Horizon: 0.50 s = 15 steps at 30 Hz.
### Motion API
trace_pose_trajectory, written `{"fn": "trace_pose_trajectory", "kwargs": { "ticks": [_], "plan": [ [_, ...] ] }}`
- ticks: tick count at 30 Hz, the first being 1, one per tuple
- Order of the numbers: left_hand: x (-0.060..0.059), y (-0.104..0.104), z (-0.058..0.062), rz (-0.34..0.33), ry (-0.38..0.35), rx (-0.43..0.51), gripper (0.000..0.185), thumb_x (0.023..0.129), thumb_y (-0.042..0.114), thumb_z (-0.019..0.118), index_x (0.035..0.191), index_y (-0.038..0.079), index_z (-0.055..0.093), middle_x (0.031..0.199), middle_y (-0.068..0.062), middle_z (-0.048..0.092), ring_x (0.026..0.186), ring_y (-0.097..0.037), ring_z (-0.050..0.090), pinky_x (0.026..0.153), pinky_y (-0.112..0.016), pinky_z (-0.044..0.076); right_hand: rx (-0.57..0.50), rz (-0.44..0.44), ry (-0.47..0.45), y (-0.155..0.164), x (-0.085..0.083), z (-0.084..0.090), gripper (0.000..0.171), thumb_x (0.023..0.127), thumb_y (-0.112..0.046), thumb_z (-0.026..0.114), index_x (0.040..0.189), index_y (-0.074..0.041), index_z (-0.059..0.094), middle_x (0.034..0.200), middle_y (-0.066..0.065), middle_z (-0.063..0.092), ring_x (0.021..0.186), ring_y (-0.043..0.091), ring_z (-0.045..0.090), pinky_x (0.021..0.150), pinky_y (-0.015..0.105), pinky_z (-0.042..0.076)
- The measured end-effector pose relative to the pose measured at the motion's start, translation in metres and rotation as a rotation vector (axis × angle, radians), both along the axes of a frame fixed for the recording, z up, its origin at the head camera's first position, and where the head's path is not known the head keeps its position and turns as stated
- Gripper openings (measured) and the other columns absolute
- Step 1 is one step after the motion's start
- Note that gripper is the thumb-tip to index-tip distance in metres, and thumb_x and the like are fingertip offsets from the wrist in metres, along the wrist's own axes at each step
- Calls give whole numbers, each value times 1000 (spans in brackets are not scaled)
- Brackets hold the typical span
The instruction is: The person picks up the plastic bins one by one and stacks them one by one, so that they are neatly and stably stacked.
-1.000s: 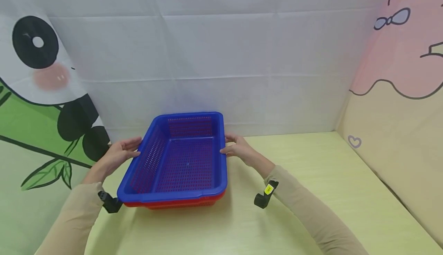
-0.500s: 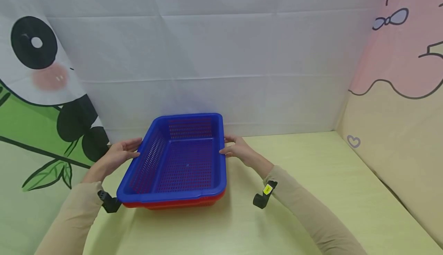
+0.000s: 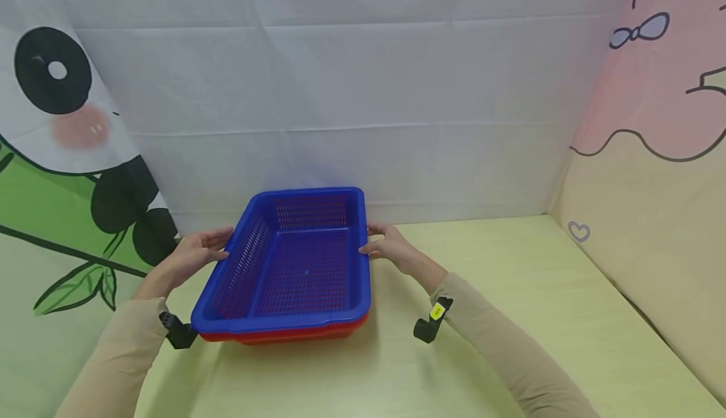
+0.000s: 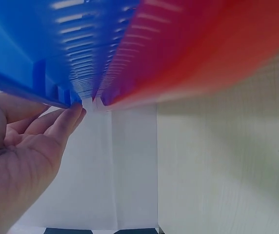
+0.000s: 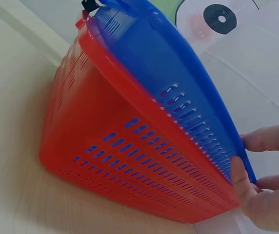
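No words, numbers or brand names can be read anywhere. The one label is a small yellow tag (image 3: pixel 438 311) on the black wrist mount just behind the right hand (image 3: pixel 391 249); its dark print is too small to make out.

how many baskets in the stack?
2: blue basket nested on top, red basket under it on the table. More could be hidden inside the stack.
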<state>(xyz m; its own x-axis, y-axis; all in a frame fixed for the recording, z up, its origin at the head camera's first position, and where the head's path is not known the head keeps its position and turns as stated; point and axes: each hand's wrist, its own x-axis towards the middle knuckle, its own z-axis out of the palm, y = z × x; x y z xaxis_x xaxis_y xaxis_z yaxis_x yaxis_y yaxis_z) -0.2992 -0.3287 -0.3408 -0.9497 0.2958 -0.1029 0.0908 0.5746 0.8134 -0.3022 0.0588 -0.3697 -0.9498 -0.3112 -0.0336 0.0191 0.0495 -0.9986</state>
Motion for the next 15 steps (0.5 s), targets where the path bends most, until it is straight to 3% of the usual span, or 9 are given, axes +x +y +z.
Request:
{"fn": "trace_pose_trajectory", "kwargs": {
  "ticks": [7, 15],
  "plan": [
    [1, -1, 2, -35, 2, 15, 64, 91, 4, 49, 141, -8, 12, 145, -28, 17, 131, -44, 18, 101, -59, 23, 19, -1, -12, 0, 0, 0, 63, 75, 11, 59, 134, 2, 39, 117, 19, 48, 78, 15, 58, 72, 32, 54],
    [1, -1, 0, -30, 7, 1, 63, 91, 2, 48, 141, -8, 13, 144, -29, 18, 131, -45, 19, 101, -60, 24, 46, 23, -4, 1, 3, 4, 63, 77, 8, 59, 135, 3, 37, 120, 21, 47, 81, 15, 58, 76, 33, 54]
  ]
}}
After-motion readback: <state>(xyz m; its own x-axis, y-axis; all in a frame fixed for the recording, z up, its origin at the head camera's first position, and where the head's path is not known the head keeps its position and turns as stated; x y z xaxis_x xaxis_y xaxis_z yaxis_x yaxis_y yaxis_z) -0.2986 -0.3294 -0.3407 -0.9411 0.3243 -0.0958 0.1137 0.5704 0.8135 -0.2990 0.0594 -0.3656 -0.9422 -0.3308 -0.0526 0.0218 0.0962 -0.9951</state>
